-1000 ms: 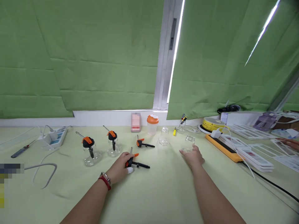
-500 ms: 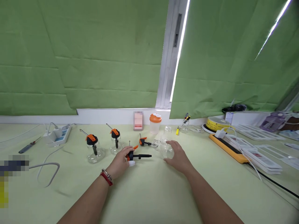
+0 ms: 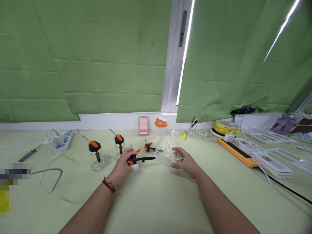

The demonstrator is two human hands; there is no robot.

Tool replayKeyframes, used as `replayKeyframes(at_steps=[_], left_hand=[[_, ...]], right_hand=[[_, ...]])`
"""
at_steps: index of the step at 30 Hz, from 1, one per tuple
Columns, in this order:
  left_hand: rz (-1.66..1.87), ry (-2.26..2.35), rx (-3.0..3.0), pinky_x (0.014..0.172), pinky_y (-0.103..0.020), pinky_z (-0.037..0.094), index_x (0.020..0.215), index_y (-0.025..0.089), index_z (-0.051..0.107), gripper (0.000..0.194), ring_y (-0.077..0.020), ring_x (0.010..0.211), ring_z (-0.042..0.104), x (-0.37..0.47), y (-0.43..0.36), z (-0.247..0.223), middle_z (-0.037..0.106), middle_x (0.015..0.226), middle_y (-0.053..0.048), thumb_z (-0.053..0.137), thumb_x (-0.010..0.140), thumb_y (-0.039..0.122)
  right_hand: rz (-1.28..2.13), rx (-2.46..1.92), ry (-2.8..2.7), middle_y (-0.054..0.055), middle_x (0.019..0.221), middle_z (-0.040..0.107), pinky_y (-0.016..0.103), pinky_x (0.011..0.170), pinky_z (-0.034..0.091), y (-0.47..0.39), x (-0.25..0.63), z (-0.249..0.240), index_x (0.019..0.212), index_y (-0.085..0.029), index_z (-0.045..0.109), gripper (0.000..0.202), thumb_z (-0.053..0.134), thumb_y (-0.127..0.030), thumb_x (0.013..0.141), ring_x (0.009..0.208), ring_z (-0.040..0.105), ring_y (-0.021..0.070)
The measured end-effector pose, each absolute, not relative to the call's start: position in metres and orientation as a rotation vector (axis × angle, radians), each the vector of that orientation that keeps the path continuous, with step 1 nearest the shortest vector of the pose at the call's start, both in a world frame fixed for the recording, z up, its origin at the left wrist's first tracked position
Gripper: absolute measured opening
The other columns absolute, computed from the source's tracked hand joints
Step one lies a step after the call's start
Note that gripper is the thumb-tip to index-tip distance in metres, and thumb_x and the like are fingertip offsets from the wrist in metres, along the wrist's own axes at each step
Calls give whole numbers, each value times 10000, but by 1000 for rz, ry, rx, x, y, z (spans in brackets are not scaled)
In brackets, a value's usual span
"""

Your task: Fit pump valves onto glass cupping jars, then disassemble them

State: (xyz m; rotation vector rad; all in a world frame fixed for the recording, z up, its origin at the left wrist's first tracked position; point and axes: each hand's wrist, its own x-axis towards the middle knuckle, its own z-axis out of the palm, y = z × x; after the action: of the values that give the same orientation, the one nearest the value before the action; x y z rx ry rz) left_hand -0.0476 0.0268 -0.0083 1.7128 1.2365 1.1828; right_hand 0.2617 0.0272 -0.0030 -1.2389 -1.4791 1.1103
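Note:
In my left hand (image 3: 125,164) is a black-and-orange spray head (image 3: 133,159), gripped at its cap, with its black tube pointing right. A white wrapping covers the thumb tip. My right hand (image 3: 185,162) is closed round the base of a clear bottle (image 3: 168,155), which lies tilted with its open threaded neck toward the left. The tube's tip is just short of the bottle, apart from its mouth. Behind them, a second spray head (image 3: 148,147) lies on the table, near the bottle's neck. Another clear bottle (image 3: 173,138) stands behind the held one.
Two clear bottles with spray heads fitted, a nearer one (image 3: 98,162) and a farther one (image 3: 119,148), stand at left. An orange-lidded cup (image 3: 161,128) is at the back. Power strips lie left (image 3: 64,143) and right (image 3: 237,152). A screwdriver (image 3: 30,154) lies far left.
My left hand has shifted a little left with the spray head. The bottle in my right hand has tipped flatter, its neck moving left. The view has shifted slightly.

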Motion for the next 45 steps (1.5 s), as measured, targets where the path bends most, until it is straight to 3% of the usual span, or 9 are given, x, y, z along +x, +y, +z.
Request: replayKeyframes(at_steps=[5, 8, 20, 28, 45], left_hand=[[1118, 1201, 1812, 999, -409, 361, 1066, 224, 630, 456, -272, 1191, 462, -50, 26, -13, 466, 1319, -94, 722, 619, 229], [1094, 1174, 1802, 1010, -417, 352, 1084, 233, 621, 474, -282, 1238, 427, -49, 27, -17, 473, 1350, -97, 720, 621, 232], [1116, 1186, 1736, 977, -398, 400, 1074, 227, 622, 487, -276, 1202, 469, -49, 28, -18, 341, 1411, -103, 746, 606, 272], [1090, 1108, 1690, 985, -421, 397, 1058, 203, 633, 538, -286, 1195, 481, -42, 26, -19, 456, 1372, -120, 796, 557, 312], [1069, 1065, 1708, 964, -441, 429, 1109, 215, 629, 568, -283, 1133, 534, -28, 15, -12, 488, 1352, -99, 789, 568, 279]], right_hand=[[1301, -1099, -1385, 18, 910, 518, 319, 737, 436, 29, 267, -6, 1078, -240, 588, 556, 780, -359, 571, 830, 512, 173], [1365, -1103, -1358, 7, 860, 530, 300, 699, 419, 28, 269, -6, 1065, -234, 595, 537, 773, -356, 574, 776, 516, 164], [1441, -1080, -1416, 22, 920, 551, 305, 731, 410, 30, 277, -7, 1044, -232, 619, 508, 776, -308, 566, 815, 523, 169], [1479, -1055, -1425, 34, 936, 559, 326, 769, 433, 28, 271, -7, 1036, -226, 627, 520, 785, -319, 550, 854, 532, 187], [1538, -1023, -1437, 30, 951, 544, 327, 777, 436, 20, 253, -7, 1033, -232, 626, 540, 805, -314, 529, 857, 528, 179]])
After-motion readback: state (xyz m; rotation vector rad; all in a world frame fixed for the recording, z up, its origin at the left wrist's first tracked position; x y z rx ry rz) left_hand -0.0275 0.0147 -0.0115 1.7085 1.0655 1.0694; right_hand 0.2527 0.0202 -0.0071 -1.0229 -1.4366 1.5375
